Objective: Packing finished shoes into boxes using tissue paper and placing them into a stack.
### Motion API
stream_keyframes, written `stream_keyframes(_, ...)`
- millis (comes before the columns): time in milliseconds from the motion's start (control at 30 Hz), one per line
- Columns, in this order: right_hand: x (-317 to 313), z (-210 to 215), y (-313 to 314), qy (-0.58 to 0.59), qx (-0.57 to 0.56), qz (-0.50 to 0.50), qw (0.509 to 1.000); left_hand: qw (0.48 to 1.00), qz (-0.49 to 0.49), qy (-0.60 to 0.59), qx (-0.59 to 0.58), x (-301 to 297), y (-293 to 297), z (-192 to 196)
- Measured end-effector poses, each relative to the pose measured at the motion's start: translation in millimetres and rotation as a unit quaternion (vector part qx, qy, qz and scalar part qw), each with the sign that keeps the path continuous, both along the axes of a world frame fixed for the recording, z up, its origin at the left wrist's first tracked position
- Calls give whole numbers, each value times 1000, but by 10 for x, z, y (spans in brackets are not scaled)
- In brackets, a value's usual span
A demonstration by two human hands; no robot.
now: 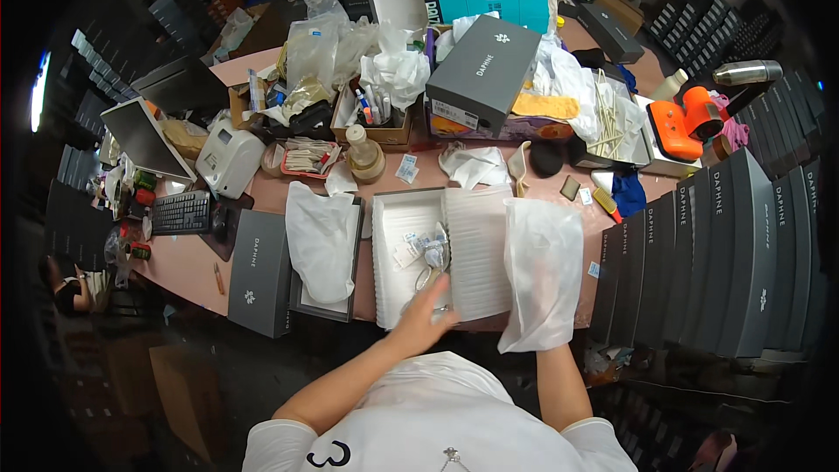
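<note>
I am working at a cluttered pink packing table (262,197). Inside the open white box (398,253), my left hand (424,315) is pinching a crinkly clear packet (434,253): light, slippery. My right hand, hidden, is gripping a limp white dust bag (542,271); gripping its edge seems best.

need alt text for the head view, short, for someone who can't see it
Seen from above, a person's left hand reaches into an open white box on a cluttered pink table, while the right hand is hidden inside a white cloth bag. Dark grey boxes stand stacked at the right.
</note>
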State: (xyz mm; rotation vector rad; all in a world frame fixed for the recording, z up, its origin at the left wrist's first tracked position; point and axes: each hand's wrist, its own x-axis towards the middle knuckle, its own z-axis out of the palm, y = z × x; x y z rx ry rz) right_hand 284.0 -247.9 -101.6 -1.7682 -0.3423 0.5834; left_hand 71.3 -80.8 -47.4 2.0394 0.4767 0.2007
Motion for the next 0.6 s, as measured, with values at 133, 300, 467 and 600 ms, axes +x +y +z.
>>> stream_keyframes(133, 126, 343, 244, -339, -488, 293, 749, 974, 38, 223, 15, 264, 358, -595)
stream_keyframes(300, -246, 613, -292, -132, -204, 371, 896, 973, 151, 136, -106, 227, 470, -958)
stream_keyframes(467, -681, 490, 299, 0, -30, 213, 977, 935, 201, 14, -291, 73, 574, -738)
stream_keyframes(600, -744, 425, 695, 209, 23, 207, 956, 967, 157, 118, -164, 165, 261, -1044)
